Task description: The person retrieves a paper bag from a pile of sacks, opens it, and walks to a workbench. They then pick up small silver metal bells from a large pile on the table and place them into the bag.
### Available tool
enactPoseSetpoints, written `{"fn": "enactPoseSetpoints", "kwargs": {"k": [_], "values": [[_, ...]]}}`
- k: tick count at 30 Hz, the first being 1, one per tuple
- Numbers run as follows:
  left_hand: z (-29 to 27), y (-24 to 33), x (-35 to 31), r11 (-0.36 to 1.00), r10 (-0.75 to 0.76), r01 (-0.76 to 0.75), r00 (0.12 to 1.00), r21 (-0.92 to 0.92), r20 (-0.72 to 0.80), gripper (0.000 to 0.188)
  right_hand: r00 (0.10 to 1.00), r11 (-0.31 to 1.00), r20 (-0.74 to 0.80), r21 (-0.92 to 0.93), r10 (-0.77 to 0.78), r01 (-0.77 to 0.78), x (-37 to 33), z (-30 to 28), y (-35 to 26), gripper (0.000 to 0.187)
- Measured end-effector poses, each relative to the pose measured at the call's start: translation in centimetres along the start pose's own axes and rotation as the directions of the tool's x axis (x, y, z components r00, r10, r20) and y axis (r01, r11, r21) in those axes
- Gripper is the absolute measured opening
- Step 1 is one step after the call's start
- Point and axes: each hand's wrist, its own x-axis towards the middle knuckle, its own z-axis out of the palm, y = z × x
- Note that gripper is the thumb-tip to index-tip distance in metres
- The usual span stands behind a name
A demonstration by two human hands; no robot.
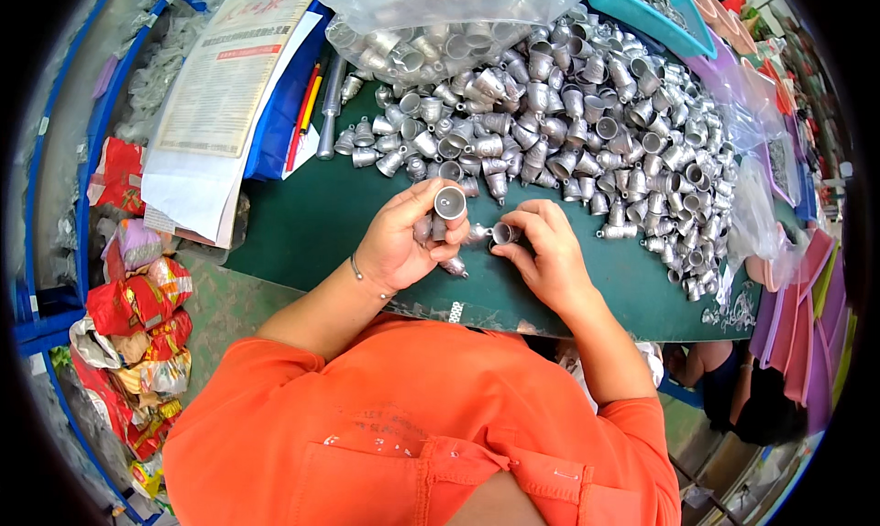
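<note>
Orange sleeves lead to both hands over the green table [302, 223]. Left hand [403, 242] grips several grey metal bell-shaped caps [449, 202], one pinched open-end up. Right hand [545, 251] pinches another cap [502, 233] just beside the heap [587, 113].

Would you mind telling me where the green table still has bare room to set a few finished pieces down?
Bare green table lies left of the left hand, between the papers and the pile of metal bells. A thinner strip runs under the right hand. Behind and right of the hands, the bells crowd everything.
</note>
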Motion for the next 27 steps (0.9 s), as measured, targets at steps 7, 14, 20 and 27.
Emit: {"fn": "enactPoseSetpoints", "kwargs": {"k": [7,14,20,27], "values": [[1.1,-0.3,0.4,0.998,-0.035,0.039,0.996,0.039,-0.083,0.029,0.970,0.803,-0.035,0.569,0.242,-0.180,-1.7,-0.4,0.1,0.033],[-0.1,-0.7,0.7,0.965,0.050,-0.074,0.994,0.253,0.101,0.009,0.872,-0.179,0.367,0.929,0.324,-0.324,-2.3,-0.9,0.3,0.028],[2.8,-1.6,0.3,0.282,0.262,-0.336,0.928,0.899,0.265,0.029,0.820,-0.321,0.453,0.880,0.350,-0.350,-2.4,-0.4,-0.1,0.024],[3.3,-0.8,-0.2,0.597,0.152,-0.007,0.983,0.802,-0.104,0.020,0.841,0.294,0.332,0.829,0.428,-0.476,-1.7,-0.3,-0.6,0.029]]}}
